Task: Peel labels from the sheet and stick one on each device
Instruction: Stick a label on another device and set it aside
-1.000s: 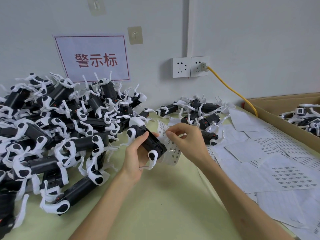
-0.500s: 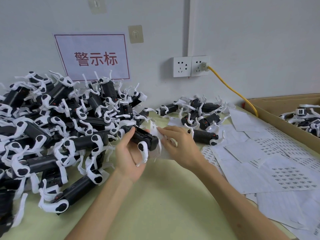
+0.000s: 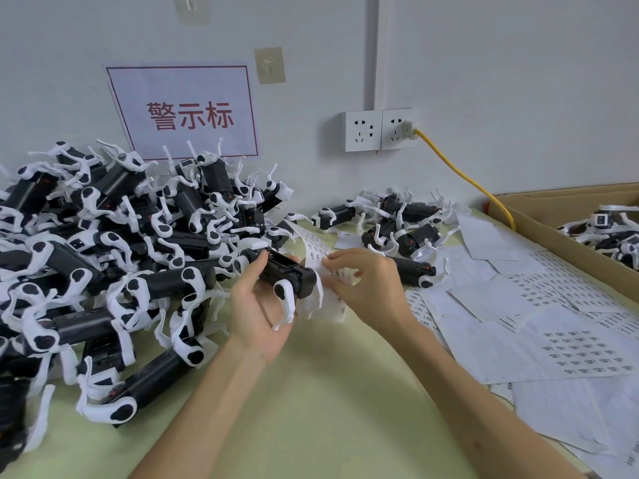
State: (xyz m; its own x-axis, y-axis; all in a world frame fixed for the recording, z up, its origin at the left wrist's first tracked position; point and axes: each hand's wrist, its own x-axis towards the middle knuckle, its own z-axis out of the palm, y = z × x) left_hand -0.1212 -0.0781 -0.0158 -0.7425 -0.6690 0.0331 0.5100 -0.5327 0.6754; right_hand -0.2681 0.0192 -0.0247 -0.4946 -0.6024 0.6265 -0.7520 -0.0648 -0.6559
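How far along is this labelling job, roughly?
Early, probably. Done, it seems: a few devices in the cardboard box, and loose sheets spread beside it. In hand: the left hand grips one black-and-white device while the right hand pinches at the label sheet. Left: the big pile of devices, whose labels I cannot make out.

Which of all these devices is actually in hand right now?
The black device gripped in the left hand, just right of the big pile; all others lie loose on the table or in the cardboard box.
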